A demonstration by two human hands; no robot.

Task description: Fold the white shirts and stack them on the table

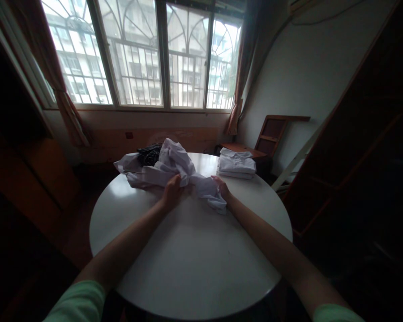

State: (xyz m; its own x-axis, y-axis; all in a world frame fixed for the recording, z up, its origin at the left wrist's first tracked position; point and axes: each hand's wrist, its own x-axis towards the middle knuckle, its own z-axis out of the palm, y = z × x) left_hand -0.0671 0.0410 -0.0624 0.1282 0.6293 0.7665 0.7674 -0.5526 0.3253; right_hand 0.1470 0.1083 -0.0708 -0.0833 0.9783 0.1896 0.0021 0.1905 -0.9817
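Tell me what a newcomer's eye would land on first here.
Probably the bright windows across the back of the dim room, then the glossy white round table below them. Near its middle, the left hand and right hand grip crumpled white cloth, with dark cloth showing among the heap. A neat folded white stack sits toward the far right.

Barred window (139,58) — curtains (67,108) — wooden chair (270,133)

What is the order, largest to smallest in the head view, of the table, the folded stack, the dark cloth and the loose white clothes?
1. Table
2. Loose white clothes
3. Folded stack
4. Dark cloth, judging only what shows
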